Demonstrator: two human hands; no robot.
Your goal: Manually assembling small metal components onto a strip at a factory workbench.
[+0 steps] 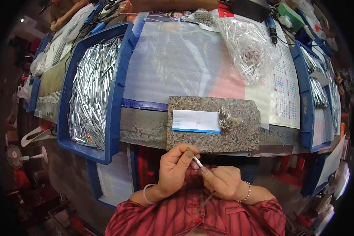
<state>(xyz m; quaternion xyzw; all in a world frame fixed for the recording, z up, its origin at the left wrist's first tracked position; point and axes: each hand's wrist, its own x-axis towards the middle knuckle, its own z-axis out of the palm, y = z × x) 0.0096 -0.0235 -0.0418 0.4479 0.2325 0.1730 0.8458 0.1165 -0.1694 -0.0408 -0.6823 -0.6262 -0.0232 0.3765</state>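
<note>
A slim silver metal piece (198,161) is held between my two hands, in front of my chest and just off the near edge of the stone slab. My left hand (175,168) is closed, thumb and forefinger pinching its upper end. What lies under those fingertips is too small to make out. My right hand (225,181) is closed around its lower end. From under the right hand a thin dark rod (206,200) sticks out downward; whether it joins the silver piece is hidden. The speckled granite slab (212,143) bears a white paper slip (196,120) and a small heap of tiny metal parts (227,120).
To the left stands a blue tray (113,143) full of slim silver pieces. Another blue tray (311,118) with similar pieces is at the right. A clear bag of white strips (249,53) and a powered screwdriver (271,29) lie at the back right. Another person's arm (67,15) shows far left.
</note>
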